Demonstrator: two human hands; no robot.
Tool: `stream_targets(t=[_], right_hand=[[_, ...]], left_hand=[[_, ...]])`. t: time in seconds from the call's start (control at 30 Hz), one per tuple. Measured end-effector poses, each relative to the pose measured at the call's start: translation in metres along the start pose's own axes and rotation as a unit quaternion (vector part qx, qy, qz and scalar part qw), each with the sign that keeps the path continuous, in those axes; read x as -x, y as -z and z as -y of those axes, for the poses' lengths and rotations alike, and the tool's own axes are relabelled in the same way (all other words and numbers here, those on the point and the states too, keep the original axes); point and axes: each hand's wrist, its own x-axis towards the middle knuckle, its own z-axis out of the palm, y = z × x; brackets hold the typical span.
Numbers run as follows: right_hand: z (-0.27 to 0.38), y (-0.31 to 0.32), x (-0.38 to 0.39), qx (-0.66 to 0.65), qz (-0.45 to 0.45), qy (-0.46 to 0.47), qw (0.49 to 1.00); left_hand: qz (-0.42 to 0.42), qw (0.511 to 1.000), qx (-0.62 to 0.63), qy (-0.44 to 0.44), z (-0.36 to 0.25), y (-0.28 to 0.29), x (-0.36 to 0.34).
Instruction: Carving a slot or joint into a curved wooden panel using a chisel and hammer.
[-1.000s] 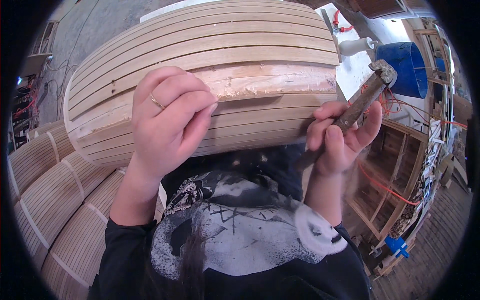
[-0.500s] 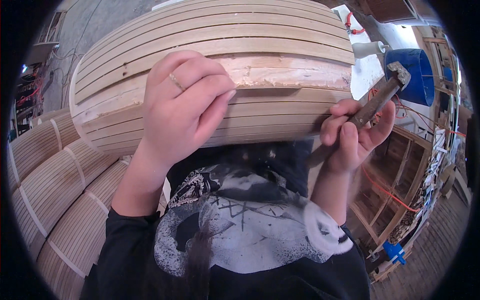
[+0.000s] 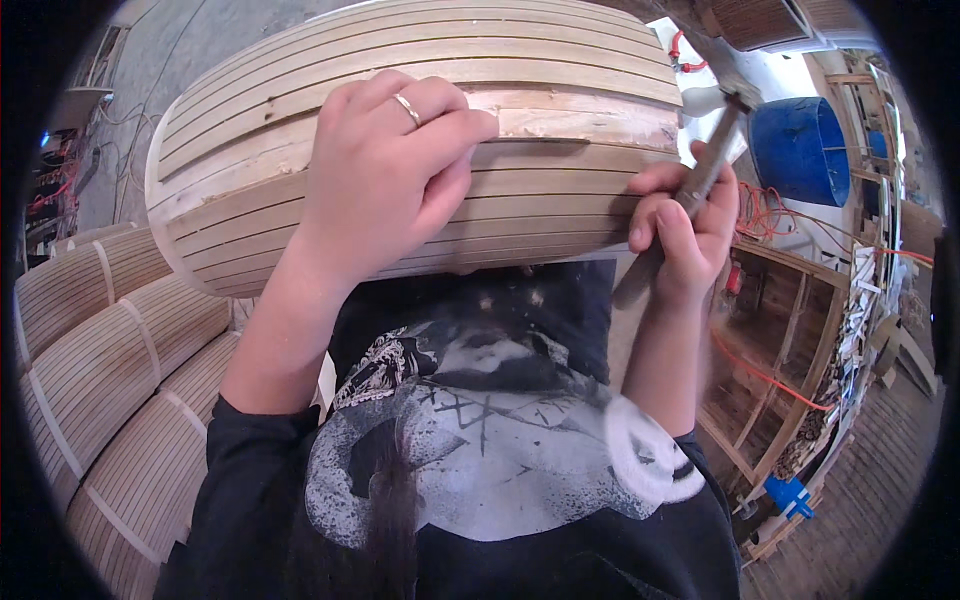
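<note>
A large rounded wooden piece [image 3: 560, 180] covered in grooved slats lies across in front of me. Between the slats runs a bare, pale, rough band [image 3: 590, 117]. My left hand [image 3: 395, 170], with a ring on one finger, rests on the piece, its fingertips pinched together at the lower edge of that band. What they hold, if anything, is hidden. At the right end of the piece, my right hand [image 3: 690, 225] grips a hammer [image 3: 708, 165] by its handle. The hammer's head points up and away, raised clear of the wood.
Bundled, slatted curved pieces [image 3: 90, 370] are stacked at the left. A blue barrel [image 3: 800, 150] stands at the far right, with orange cords [image 3: 765, 212] near it. Below that is a wooden frame [image 3: 775, 350] with a blue clamp [image 3: 790, 497] on its near end.
The hammer has swung to a more upright angle, its head moving up and left. My left hand has shifted slightly right and away along the band, still pinched.
</note>
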Motion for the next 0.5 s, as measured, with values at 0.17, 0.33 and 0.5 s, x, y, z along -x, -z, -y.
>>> stream_targets(t=[0.17,0.33,0.5], right_hand=[[0.001,0.003,-0.008,-0.019,0.001,-0.038,0.999],[0.003,0.005,-0.013,-0.013,-0.006,-0.026,1.0],[0.018,0.004,0.001,-0.03,0.031,-0.08,0.996]], left_hand=[[0.001,1.0,0.0,0.001,-0.004,-0.005,-0.004],[0.029,0.999,0.023,-0.014,0.007,-0.01,-0.011],[0.01,0.999,-0.018,-0.042,0.007,-0.015,-0.012]])
